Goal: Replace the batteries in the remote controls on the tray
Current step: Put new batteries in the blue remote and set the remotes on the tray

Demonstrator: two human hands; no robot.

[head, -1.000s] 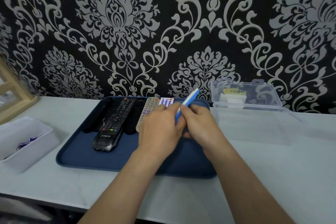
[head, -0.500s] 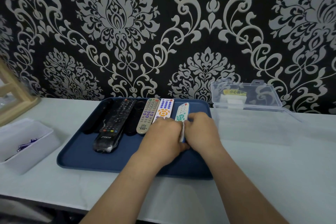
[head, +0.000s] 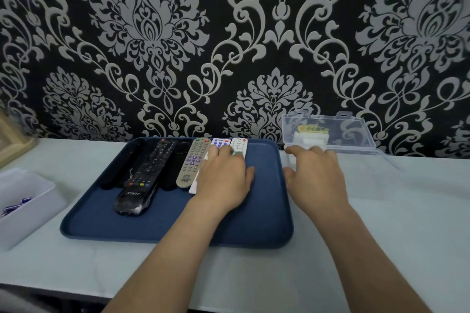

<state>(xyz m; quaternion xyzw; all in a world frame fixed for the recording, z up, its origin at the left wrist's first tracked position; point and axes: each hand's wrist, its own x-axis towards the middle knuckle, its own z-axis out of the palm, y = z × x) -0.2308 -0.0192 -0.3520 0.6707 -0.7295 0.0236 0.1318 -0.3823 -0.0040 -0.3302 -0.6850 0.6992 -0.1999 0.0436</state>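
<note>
A dark blue tray (head: 162, 223) holds several remote controls side by side: black ones (head: 150, 168) on the left, a grey one (head: 194, 162), then two white ones (head: 220, 142) (head: 239, 145). My left hand (head: 223, 180) lies flat, palm down, over the lower parts of the two white remotes, fingers spread. My right hand (head: 315, 178) hovers just right of the tray, fingers apart, at the near edge of an open clear plastic box (head: 328, 132). Neither hand holds anything.
The clear box's lid stands against the patterned wall, with a white and yellow item inside. A white bin (head: 25, 201) with purple-blue items sits at the left. A wooden frame corner (head: 12, 140) shows at the far left. All of it rests on a pale table.
The white and blue remote, held tilted up in both hands, was laid down on the tray. My right hand then let go and moved right to the clear box.
</note>
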